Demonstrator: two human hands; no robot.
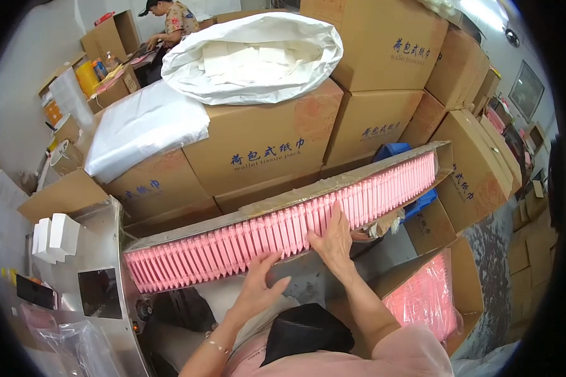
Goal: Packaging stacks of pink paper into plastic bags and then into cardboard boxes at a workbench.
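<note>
Now both hands spread flat: left hand (258, 284) & right hand (333, 242) on pink packs (283, 232), tray's (289, 200) front edge.

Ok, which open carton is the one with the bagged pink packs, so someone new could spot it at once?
Start from the long metal chute crossing the middle, packed with a row of upright pink packs that both the left hand and the right hand touch. Look below its right end: the open carton holds pink packs in clear plastic. The stacked cartons behind are shut.

My hands rest on packets (283, 235) standing in a long tray (295, 196); stacked cartons (258, 147) behind, open box (465, 283) at right
</note>
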